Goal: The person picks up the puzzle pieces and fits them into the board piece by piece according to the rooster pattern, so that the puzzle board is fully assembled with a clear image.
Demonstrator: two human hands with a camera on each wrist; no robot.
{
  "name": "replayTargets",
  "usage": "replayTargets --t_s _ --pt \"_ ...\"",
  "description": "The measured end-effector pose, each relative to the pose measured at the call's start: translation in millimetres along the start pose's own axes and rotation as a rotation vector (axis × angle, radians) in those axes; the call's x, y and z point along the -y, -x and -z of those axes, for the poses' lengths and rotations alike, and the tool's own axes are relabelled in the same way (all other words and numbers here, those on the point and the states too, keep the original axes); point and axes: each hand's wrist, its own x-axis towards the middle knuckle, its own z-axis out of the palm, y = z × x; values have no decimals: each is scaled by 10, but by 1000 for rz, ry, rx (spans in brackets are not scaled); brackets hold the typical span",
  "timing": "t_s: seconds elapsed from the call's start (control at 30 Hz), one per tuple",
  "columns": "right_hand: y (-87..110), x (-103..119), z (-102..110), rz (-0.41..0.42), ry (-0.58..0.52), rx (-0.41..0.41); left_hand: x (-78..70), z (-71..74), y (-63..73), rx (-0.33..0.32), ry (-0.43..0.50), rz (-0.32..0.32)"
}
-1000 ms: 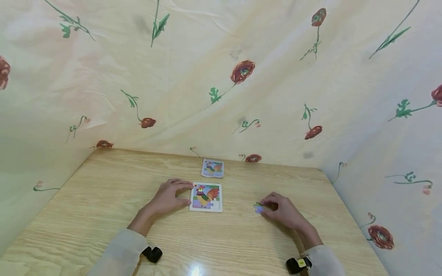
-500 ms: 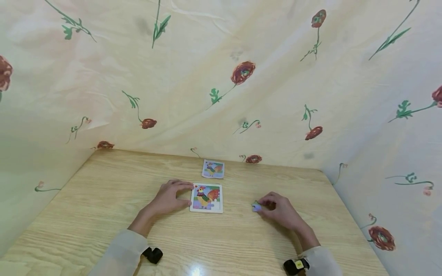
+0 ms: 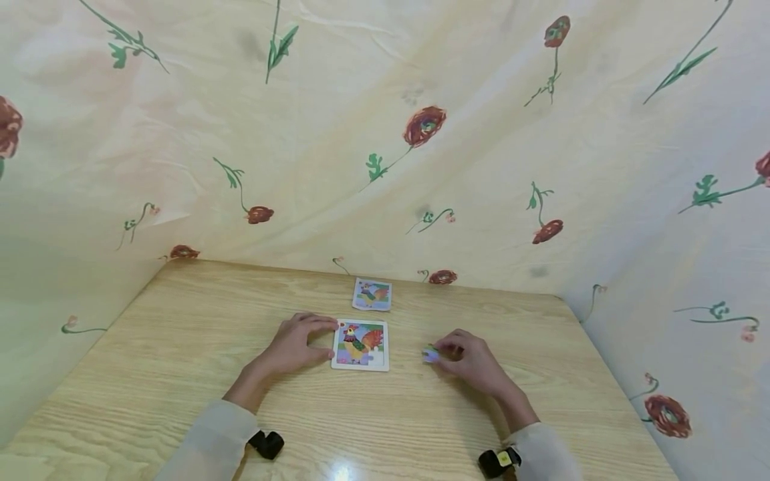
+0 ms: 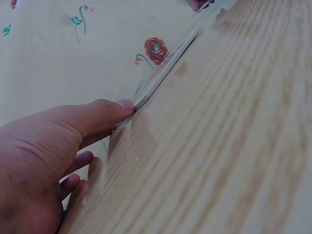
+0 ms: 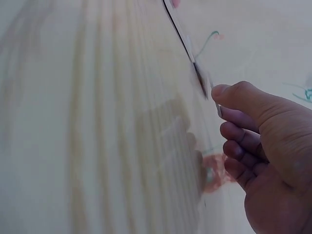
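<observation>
A square jigsaw puzzle (image 3: 361, 345) with a white border and a rooster picture lies on the wooden table; a gap shows at its lower right. My left hand (image 3: 295, 346) rests at its left side, thumb and forefinger spread along the border. In the left wrist view the thumb (image 4: 124, 105) touches the puzzle's edge (image 4: 161, 78). To the right, my right hand (image 3: 475, 361) pinches a small purple and green jigsaw piece (image 3: 430, 354) between thumb and fingers. From the right wrist the piece (image 5: 216, 100) appears edge-on, raised off the tabletop.
A rooster picture card (image 3: 371, 295) lies just behind the puzzle. The wooden table (image 3: 373, 421) ends at a hanging cloth (image 3: 301, 153) printed with red flowers, which rises at the back and both sides.
My right hand has moved left toward the puzzle with the jigsaw piece, which has come off the table. My left hand has stayed at the puzzle's left edge.
</observation>
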Motion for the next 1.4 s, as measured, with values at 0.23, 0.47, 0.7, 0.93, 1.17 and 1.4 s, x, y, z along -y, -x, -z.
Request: replayTargets --t_s 0.23,0.47,0.7,0.93,1.17,1.4 --pt "-93 127 -127 -5 3 12 -1 -2 1 3 8 4" --pt "-168 227 -243 13 3 40 10 -3 0 -1 -13 -11" --pt "-235 340 -377 48 -19 62 -6 -2 2 1 -2 -1" --pt "-291 460 -491 69 -52 96 -36 8 5 7 15 12" --pt "-342 527 -572 63 -34 119 -26 5 7 5 3 20" --pt "-361 561 -605 53 -39 134 -30 6 7 5 12 22"
